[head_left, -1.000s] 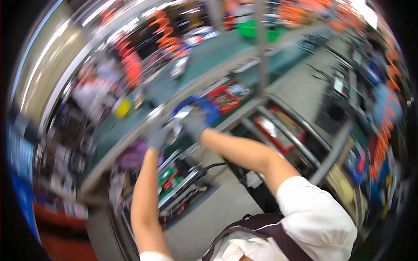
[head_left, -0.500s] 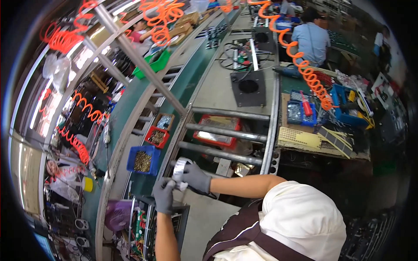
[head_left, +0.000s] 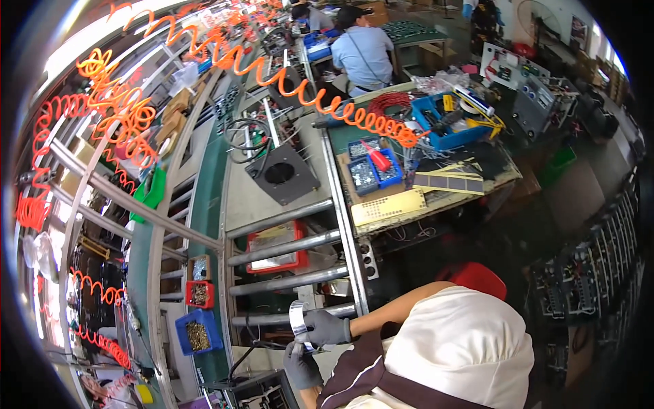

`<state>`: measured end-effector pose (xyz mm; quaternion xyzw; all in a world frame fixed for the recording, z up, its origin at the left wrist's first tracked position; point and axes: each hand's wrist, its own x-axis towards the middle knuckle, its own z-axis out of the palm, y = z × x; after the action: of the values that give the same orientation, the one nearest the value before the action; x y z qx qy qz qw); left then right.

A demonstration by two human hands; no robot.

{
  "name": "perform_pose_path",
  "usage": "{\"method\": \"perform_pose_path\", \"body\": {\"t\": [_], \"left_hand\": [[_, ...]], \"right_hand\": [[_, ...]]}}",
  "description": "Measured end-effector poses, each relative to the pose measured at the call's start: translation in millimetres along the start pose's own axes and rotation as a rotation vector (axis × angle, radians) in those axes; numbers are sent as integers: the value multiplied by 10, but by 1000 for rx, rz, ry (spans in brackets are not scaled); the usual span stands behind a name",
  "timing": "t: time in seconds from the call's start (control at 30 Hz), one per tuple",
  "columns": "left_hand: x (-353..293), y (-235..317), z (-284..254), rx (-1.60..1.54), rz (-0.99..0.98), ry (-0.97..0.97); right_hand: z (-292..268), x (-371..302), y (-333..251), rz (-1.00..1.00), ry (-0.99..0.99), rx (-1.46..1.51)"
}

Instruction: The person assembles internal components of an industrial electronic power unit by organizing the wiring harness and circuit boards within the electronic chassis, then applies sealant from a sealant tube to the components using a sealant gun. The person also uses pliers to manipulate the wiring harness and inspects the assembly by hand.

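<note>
The tabletop (head_left: 477,194) right of the steel rollers (head_left: 293,279) sits closer to mid-view now, as your view has swung rightward. A black housing (head_left: 300,180) lies past the rollers' far end, a blue bin (head_left: 215,328) to their left. Your right hand (head_left: 327,327) grips — and your left hand (head_left: 302,368) seems to pinch at its lower edge — the silver roll (head_left: 298,317) by the rollers' near end; it's stayed with you, so your handling looks unbroken.

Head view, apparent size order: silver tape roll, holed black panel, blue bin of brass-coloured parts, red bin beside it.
1. Holed black panel
2. Blue bin
3. Silver tape roll and red bin: too close to rank
</note>
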<state>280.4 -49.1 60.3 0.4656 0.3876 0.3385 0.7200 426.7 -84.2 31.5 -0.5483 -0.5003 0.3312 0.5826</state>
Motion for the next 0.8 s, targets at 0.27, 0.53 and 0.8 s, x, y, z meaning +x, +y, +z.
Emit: {"method": "perform_pose_path", "body": {"t": [0.27,0.53,0.8], "left_hand": [[-55,-13,158,-4,-34,-84],[-245,68,125,-24,46,-80],[-377,131,42,407,323,141]], "right_hand": [[-160,-169,-118,-106,100,-40],[-129,-205,-331,-95,8,-56],[124,-98,-193,-118,-48,-1]]}}
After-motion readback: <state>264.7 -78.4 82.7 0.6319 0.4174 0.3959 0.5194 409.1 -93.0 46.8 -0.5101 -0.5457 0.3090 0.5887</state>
